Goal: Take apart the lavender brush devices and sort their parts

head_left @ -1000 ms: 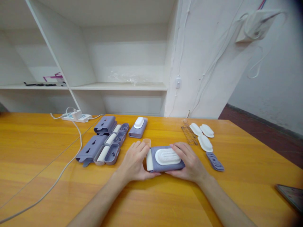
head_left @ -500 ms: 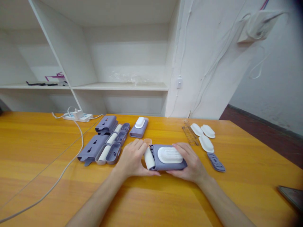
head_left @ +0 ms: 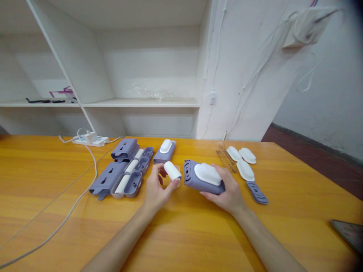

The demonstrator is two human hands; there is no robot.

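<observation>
Two hands in use, both near the centre of the frame. Left hand (head_left: 157, 190): thumb and fingers bent round a short white cylinder (head_left: 171, 170) with a grey-purple rim at its lower-right end, pinching it; cylinder tilted, upper end to the left. Translucent pale-orange piece (head_left: 178, 169) shows just behind the cylinder, mostly hidden; contact between them cannot be told.

Right hand (head_left: 230, 189): clasped round the right end of a grey-purple plastic box (head_left: 200, 185), thumb along the near side, fingers over the top. White moulded oval piece (head_left: 208, 173) sits on the box's top face. Slotted left end of the box faces the cylinder; narrow gap between, the two apart. Whether the box touches the table cannot be told.

Edges and room: wood of the orange-brown table (head_left: 181, 234) shows broadly between the forearms, lower centre. Left of the left hand, grey-purple open cups (head_left: 133, 185) form the near side of a group of parts. Above the hands, second grey-purple box (head_left: 169, 154) lies close to the left fingertips. Right of the right hand, grey-purple slotted plate (head_left: 257, 193) lies near. Table's right edge slants from upper right toward the frame's right border.
</observation>
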